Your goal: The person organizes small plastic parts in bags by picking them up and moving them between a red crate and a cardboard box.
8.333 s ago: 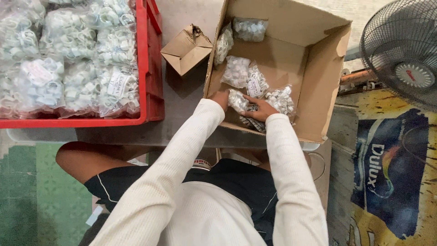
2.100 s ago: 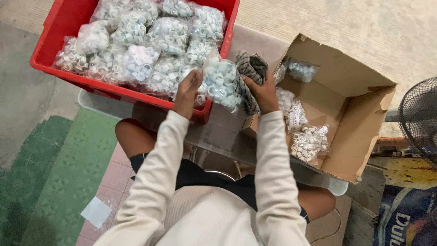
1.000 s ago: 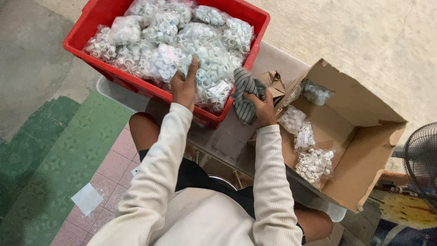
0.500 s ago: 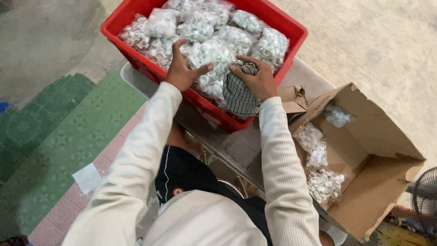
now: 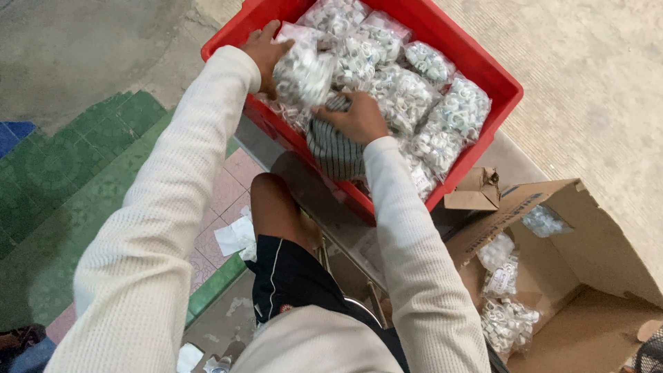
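Note:
A red plastic crate (image 5: 483, 65) holds several clear bags of small white rings. My left hand (image 5: 266, 50) grips one of those bags (image 5: 304, 72) at the crate's near-left corner, lifting it against the rim. My right hand (image 5: 359, 117) rests among the bags at the crate's near edge and clutches a dark striped cloth (image 5: 335, 148) that hangs over the rim. Both arms wear cream long sleeves.
An open cardboard box (image 5: 587, 276) at the lower right contains a few more bags of white rings (image 5: 507, 321). A small open brown carton (image 5: 473, 190) sits between crate and box. Green and pink floor tiles lie to the left, with paper scraps (image 5: 235, 238).
The view has swung from the cardboard box to the red crate. Both hands moved from the box to the crate; the left now grips a bag at the crate's corner.

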